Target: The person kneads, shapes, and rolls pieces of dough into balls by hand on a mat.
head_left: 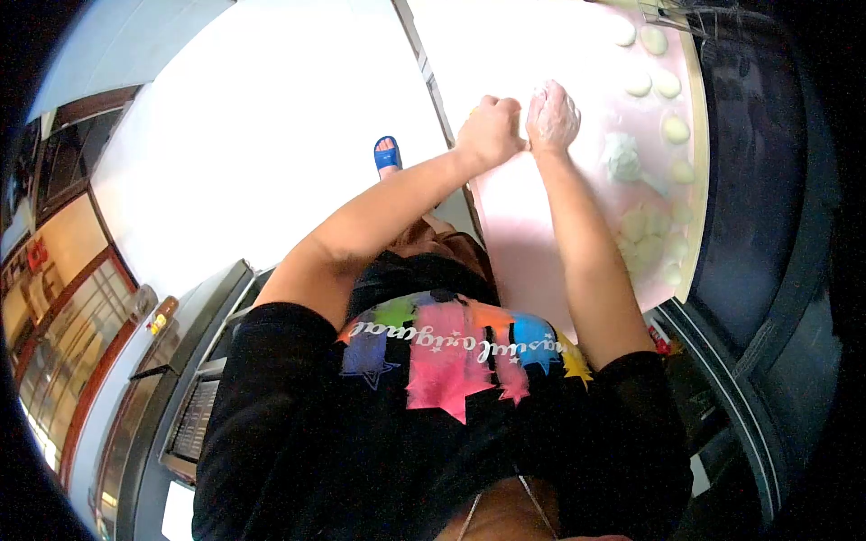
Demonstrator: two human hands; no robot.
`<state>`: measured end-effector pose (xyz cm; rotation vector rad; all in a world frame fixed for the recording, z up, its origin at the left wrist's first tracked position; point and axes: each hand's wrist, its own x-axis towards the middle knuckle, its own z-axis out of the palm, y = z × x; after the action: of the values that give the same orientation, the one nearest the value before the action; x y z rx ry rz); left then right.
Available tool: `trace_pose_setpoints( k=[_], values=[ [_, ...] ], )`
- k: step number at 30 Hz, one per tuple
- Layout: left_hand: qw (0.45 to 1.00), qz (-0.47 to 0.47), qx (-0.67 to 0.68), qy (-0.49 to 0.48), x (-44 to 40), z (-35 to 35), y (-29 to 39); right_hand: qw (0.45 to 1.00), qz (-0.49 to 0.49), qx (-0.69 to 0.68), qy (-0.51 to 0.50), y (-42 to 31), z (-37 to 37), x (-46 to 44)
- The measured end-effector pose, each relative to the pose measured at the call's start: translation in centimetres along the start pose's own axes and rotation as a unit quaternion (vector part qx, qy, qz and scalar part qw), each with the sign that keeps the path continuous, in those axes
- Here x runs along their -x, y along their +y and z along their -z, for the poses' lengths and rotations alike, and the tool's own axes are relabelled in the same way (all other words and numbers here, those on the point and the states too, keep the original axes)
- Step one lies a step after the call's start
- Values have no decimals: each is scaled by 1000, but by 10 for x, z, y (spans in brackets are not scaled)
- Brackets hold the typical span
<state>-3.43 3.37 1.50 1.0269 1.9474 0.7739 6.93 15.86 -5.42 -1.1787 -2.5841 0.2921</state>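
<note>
Over the left part of the pale pink work surface, my two hands are side by side, almost touching. My left hand is closed, with its fingers curled in; a tiny yellow patch shows at its outer edge. My right hand is also closed, with white powder or paste on its fingers and back. Whatever either hand holds is hidden. Right of them lies a pale crumpled lump. Several smooth, pale rounded pieces, such as this one, line the surface's right side.
A pale wooden edge borders the surface on the right, beside a dark panel. A blue sandal on a foot shows at the left. Dark-framed equipment stands at lower left.
</note>
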Motion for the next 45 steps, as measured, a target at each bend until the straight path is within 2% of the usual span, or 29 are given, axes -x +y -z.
trace_pose_setpoints(
  k=[2,4,5,6,7,8,9,10,11,12,14,18,20,21,22,24,25,26,28,29,30,31,32,34,37,40,43,44,45],
  values=[
    [999,28,-8,-19,-11,-2,16,1000,9,0,-26,5,8,-9],
    [998,53,-19,-32,-14,-5,22,988,-85,-61,-116,-5,15,-23],
    [998,66,-13,2,-9,-11,21,921,-200,-296,-154,-5,16,-26],
    [996,82,-5,33,0,-20,19,855,-268,-415,-155,-6,19,-20],
    [996,59,9,60,11,-27,15,772,-338,-520,-140,-7,23,-14],
    [996,58,10,60,26,-38,7,755,-370,-532,-96,-17,29,2],
    [996,5,6,90,40,-50,-3,891,-280,-357,-28,-16,14,29],
    [992,-45,1,120,50,-54,-11,971,-172,-160,41,-15,-6,58],
    [992,-42,-1,123,56,-53,-16,975,-97,-163,115,-24,-8,73],
    [995,-27,10,92,54,-57,-17,988,-65,-98,104,-18,-6,75],
    [998,-14,20,60,54,-44,-22,994,-62,-18,89,-27,2,61],
    [995,-3,53,87,20,-12,-15,995,-40,18,85,-11,0,13],
    [999,24,3,-39,0,9,0,999,-36,-8,6,-3,-2,-8],
    [994,73,24,-71,-13,3,2,998,-53,-7,-41,-4,4,-16],
    [994,74,26,-75,-15,-7,4,997,-56,-5,-43,-4,11,-18],
    [998,47,-2,30,-23,-19,8,990,-77,-57,-104,-1,10,-29],
    [999,36,-8,31,-23,-25,7,924,-192,-299,-142,2,10,-34],
    [999,38,-6,27,-15,-28,7,786,-296,-516,-171,7,12,-33],
    [999,25,21,43,8,-31,12,736,-416,-526,-88,-19,40,-11],
    [999,-15,16,41,21,-39,5,880,-313,-356,-20,-21,31,14],
    [999,-13,17,43,32,-45,-3,967,-190,-162,47,-18,9,45],
    [997,-39,31,55,44,-48,-14,966,-163,-174,97,-25,-1,68],
    [995,-65,43,68,50,-43,-17,985,-88,-121,85,-26,2,72],
    [993,-60,58,83,49,-31,-24,994,-44,-35,89,-25,0,64],
    [991,44,119,-35,27,4,-19,997,-17,15,67,-23,3,26],
    [995,26,81,-49,-2,12,-8,999,21,1,37,-6,-5,-7],
    [998,33,44,23,-17,-1,6,998,18,-29,-55,-5,5,-27],
    [998,31,44,23,-16,-7,10,998,17,-28,-53,0,2,-30],
    [998,44,25,31,-16,-12,13,945,-144,-271,-114,5,0,-34]
  ],
)
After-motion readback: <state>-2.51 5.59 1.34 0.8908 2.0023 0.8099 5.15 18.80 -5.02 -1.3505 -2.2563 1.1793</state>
